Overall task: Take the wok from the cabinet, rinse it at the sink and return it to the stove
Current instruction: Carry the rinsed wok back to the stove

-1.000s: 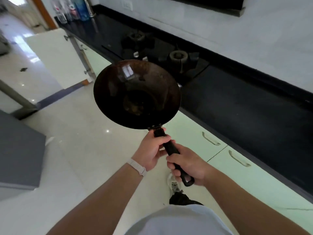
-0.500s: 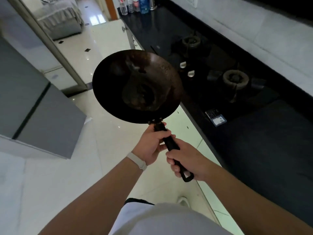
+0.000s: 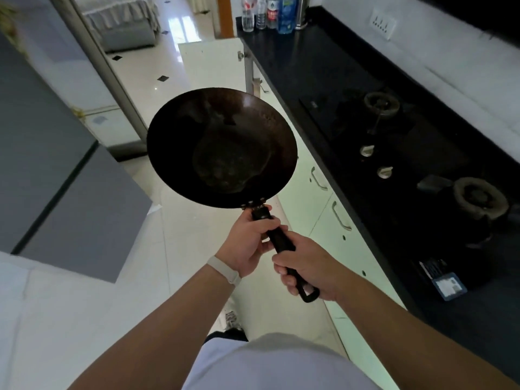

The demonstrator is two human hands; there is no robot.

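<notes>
A dark round wok (image 3: 222, 147) with a black handle hangs in the air over the white floor, left of the counter. My left hand (image 3: 247, 243) grips the handle close to the bowl. Lower down, my right hand (image 3: 309, 268) grips the handle's end. The wok's inside looks dark and wet-stained. On the black counter to the right lies the gas stove (image 3: 399, 153) with two burners and two knobs. No sink is in view.
An open white cabinet door (image 3: 211, 63) juts out at the far end of the counter. Several bottles (image 3: 270, 12) stand at the counter's far end. A grey unit (image 3: 56, 178) stands on the left. A small card (image 3: 447, 285) lies on the counter near right.
The view has swung left along the counter, so the stove now lies to the right of the wok. Both hands keep the same grip on the handle.
</notes>
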